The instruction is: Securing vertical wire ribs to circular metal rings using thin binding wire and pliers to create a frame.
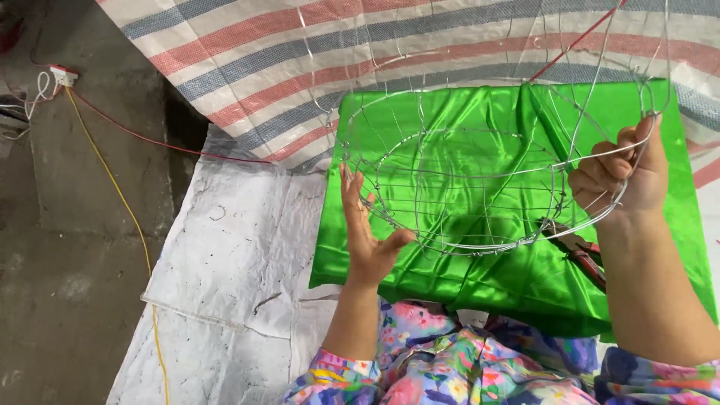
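A round frame of thin silver wire [480, 176] is held up over a shiny green satin cloth [480, 281] spread on the floor. My left hand [367, 229] is flat and open, its fingers apart, pressing against the frame's left rim. My right hand [622, 176] is closed around wires at the frame's right rim. Taller wire loops of the frame rise toward the top of the view.
Red-handled pliers [581, 251] lie on the green cloth under my right forearm. A striped red, blue and white tarp [285, 52] lies behind, a white woven sheet [240, 247] to the left. A yellow cable [120, 195] and red wire [150, 139] cross the concrete floor.
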